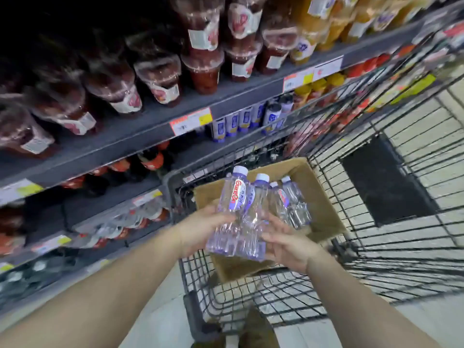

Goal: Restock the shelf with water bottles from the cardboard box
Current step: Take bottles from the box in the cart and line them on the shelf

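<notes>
Two clear water bottles [238, 214] with white caps and red-lettered labels are held side by side above the cardboard box [324, 212]. My left hand [200, 229] grips the left bottle low on its body. My right hand [286, 243] cups the right bottle from the other side, fingers round its base. More water bottles [291, 202] lie in the box, which sits in the wire shopping cart [376, 259]. The grey shelf [140, 126] runs along the left.
Upper shelves carry red drink cups [160, 81] and orange juice bottles [313, 28]. Small blue-labelled bottles [241, 121] stand on the middle shelf. Lower shelves on the left hold dark bottles with red caps [150, 159]. Pale tiled floor shows beneath the cart.
</notes>
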Demonstrator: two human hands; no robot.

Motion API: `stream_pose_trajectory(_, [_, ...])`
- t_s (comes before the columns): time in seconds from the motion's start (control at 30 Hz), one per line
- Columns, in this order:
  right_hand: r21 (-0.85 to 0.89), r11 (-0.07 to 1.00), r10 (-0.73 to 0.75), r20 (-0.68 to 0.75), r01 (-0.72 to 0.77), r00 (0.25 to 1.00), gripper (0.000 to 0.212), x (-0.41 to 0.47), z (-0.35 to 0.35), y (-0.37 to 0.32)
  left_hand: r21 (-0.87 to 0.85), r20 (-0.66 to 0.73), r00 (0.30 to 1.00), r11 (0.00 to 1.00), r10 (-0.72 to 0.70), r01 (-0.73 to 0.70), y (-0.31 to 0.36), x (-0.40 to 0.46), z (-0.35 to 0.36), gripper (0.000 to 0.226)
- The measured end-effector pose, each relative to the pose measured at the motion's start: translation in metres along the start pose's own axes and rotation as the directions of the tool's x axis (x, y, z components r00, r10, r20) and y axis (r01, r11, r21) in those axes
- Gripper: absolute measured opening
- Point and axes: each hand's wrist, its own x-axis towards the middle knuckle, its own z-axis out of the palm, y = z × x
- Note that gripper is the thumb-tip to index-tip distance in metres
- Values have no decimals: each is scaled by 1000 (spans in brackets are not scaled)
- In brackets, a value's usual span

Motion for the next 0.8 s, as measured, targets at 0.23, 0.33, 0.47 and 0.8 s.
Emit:
stream_pose_trajectory(0.23, [-219, 965, -148, 9, 146, 989, 63, -68, 112, -23, 21, 117, 950, 956, 288, -293, 35, -97, 11, 42])
stream_pose_trajectory(0.33, [-345, 911, -212, 83, 228, 974, 64, -100, 151, -27, 71, 87, 904, 903, 419, -425, 35, -142, 14, 75])
stream_pose_trajectory(0.47, [-444, 809, -329, 203, 386, 922, 30, -151, 202, -26, 87, 24, 834, 830, 551, -551, 22, -223, 17, 39])
stream_pose_trajectory(0.8, [-576, 580, -267, 533, 576, 803, 33, -202, 395, 15, 188, -340, 581, 659, 739, -728, -14, -438, -33, 39])
